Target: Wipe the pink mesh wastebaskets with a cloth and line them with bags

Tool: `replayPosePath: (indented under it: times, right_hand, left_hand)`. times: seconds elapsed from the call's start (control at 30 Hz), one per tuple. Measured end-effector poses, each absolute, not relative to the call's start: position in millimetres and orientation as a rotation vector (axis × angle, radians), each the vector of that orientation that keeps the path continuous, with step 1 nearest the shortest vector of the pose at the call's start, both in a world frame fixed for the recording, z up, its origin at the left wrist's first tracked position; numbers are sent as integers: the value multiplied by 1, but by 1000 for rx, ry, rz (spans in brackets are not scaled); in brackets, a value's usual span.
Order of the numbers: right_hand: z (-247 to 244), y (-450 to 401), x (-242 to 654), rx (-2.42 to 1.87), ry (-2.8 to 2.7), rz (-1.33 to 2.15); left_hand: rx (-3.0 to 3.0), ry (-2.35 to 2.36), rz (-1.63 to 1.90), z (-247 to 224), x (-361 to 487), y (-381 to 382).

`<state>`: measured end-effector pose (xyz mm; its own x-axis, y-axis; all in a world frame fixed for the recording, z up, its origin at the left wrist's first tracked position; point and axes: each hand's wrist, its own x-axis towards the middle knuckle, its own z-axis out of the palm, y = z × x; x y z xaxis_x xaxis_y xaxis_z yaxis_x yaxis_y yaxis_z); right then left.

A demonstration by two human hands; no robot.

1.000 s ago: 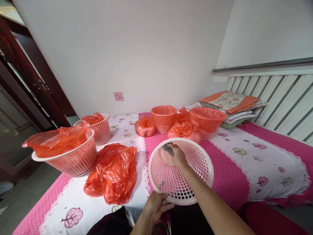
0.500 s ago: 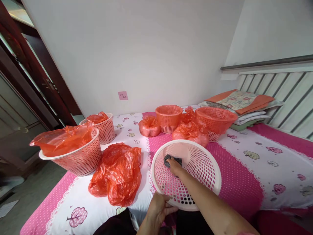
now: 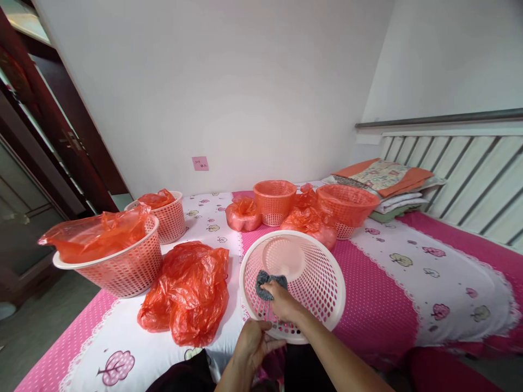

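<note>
The pale pink perforated basket (image 3: 312, 275) tilts its mouth toward the person at the near side of the bed (image 3: 379, 294); what supports its base is hidden. The left hand (image 3: 253, 340) pinches its near rim, thumb uppermost. Inside it, the right hand (image 3: 284, 302) grips a grey cloth (image 3: 266, 287) near its left wall. Left of the basket lies a crumpled red plastic bag (image 3: 192, 296); just behind it sits a gathered red bag (image 3: 308, 220). A hard push inside could twist the rim from that single pinch, and the holes might snag the cloth.
</note>
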<state>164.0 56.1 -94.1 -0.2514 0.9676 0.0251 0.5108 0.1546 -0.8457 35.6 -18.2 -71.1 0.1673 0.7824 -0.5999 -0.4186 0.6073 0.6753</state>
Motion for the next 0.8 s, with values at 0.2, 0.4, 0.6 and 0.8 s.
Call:
replayPosePath:
  times: [0.2, 0.4, 0.6, 0.8]
  right_hand:
    - [-50, 2, 174, -1162, -1934, 1131]
    - [-11, -12, 198, -1125, -1913, 1281]
    - [-11, -15, 220, -1214, -1792, 1478]
    - [-16, -9, 241, -1226, -1334, 1400]
  left_hand:
    - [413, 1018, 908, -62, 32, -19]
    - [502, 930, 954, -50, 34, -26]
    - [583, 1023, 905, -51, 28, -26]
    - [548, 1076, 1015, -63, 31, -22]
